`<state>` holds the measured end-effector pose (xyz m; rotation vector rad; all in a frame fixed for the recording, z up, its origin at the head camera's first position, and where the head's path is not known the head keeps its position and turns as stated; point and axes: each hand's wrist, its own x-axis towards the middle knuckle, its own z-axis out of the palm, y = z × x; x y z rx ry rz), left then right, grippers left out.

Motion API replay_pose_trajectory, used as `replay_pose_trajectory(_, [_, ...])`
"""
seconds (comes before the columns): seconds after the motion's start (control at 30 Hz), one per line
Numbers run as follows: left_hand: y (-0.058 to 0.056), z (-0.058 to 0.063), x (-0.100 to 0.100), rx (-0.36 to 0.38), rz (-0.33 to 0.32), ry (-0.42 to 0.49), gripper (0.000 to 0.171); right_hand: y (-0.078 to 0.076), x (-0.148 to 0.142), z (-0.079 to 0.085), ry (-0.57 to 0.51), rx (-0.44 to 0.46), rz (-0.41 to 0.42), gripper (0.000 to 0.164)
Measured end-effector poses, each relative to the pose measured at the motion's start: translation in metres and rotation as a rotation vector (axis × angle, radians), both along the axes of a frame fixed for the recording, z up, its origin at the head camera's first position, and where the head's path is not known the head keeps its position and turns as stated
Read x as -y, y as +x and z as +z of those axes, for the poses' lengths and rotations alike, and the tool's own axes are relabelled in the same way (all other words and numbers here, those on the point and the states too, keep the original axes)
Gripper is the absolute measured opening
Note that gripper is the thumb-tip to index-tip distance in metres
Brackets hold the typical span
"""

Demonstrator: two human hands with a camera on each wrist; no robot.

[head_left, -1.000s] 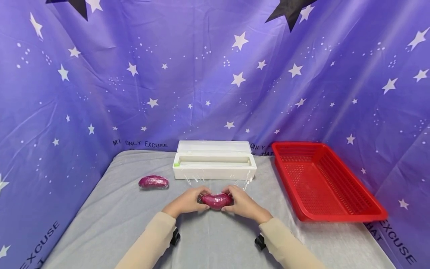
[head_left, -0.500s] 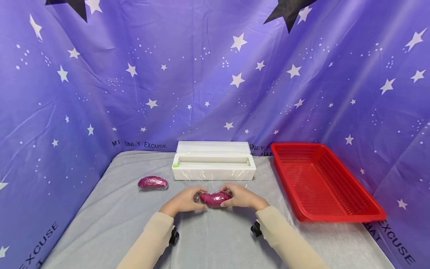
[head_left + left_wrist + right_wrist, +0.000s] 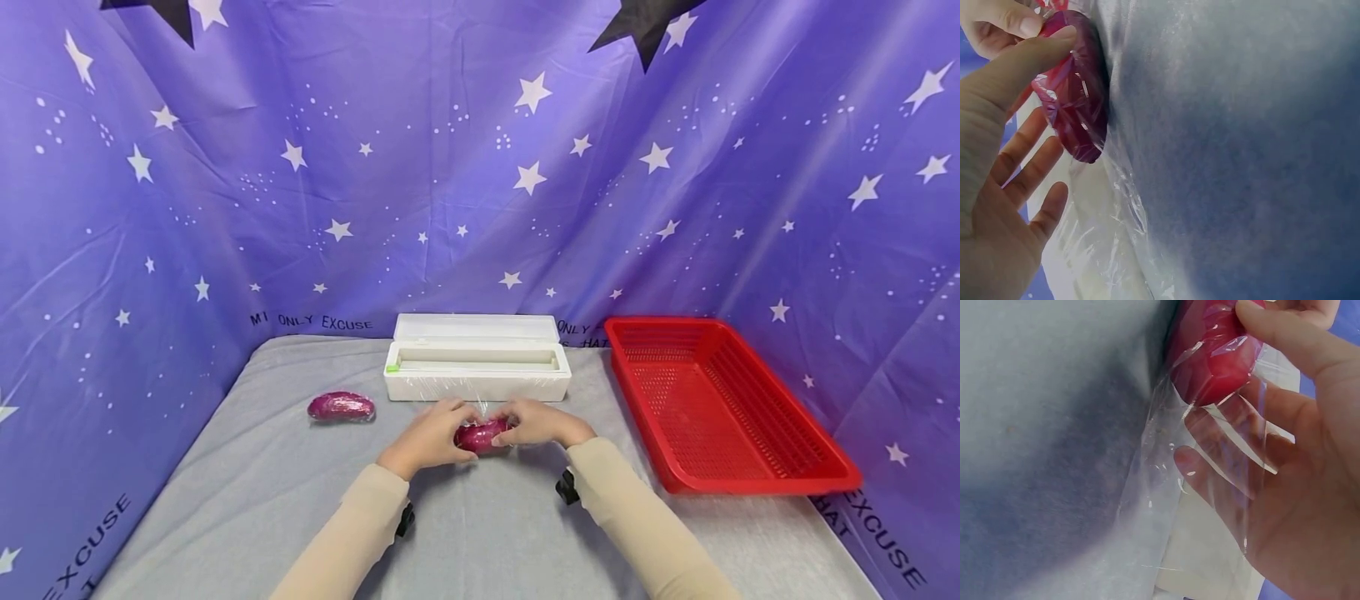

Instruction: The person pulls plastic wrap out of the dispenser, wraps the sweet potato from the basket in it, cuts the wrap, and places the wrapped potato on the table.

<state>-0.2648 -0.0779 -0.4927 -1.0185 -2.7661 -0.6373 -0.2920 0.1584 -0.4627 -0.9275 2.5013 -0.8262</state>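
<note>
A magenta-purple sweet potato (image 3: pixel 480 437) lies near the middle of the grey cloth, wrapped in clear film. My left hand (image 3: pixel 431 437) grips its left end; in the left wrist view the thumb (image 3: pixel 1060 40) presses its near side, while other fingers spread loosely. My right hand (image 3: pixel 543 422) pinches the right end between thumb and forefinger, its other fingers stretched behind loose cling film (image 3: pixel 1166 444). Film runs back from the sweet potato to a white cling film box (image 3: pixel 480 390), lid up. A second wrapped sweet potato (image 3: pixel 341 407) lies to the left.
A red perforated plastic basket (image 3: pixel 780 483) stands at the right side of the cloth-covered table (image 3: pixel 480 542). A blue-purple curtain with stars (image 3: pixel 450 167) hangs behind and along both sides.
Both hands and the sweet potato have shifted slightly away, toward the box. The left hand has moved right, closer to the right hand, and covers more of the sweet potato's left end.
</note>
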Motion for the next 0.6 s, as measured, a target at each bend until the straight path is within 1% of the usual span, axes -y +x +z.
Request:
replay_pose_trajectory(0.1, [-0.003,-0.003,-0.001,-0.033,-0.004,0.001,0.055,-0.003,0.000,0.000,0.010,0.018,0.003,0.044])
replay_pose_trajectory(0.23, [-0.005,-0.006,-0.004,-0.073,-0.020,0.012,0.057,-0.007,-0.001,0.000,0.039,0.016,-0.001,0.044])
replay_pose_trajectory(0.33, [-0.008,-0.007,-0.006,-0.095,-0.024,-0.002,0.057,-0.008,-0.002,0.001,0.055,0.006,-0.006,0.046])
replay_pose_trajectory(0.43, [-0.009,-0.007,-0.008,-0.117,-0.022,-0.028,0.056,-0.009,-0.003,0.001,0.049,0.006,-0.007,0.047])
replay_pose_trajectory(0.6, [-0.013,-0.006,-0.007,-0.100,-0.021,-0.024,0.054,-0.007,-0.008,0.000,0.008,0.049,-0.052,0.046])
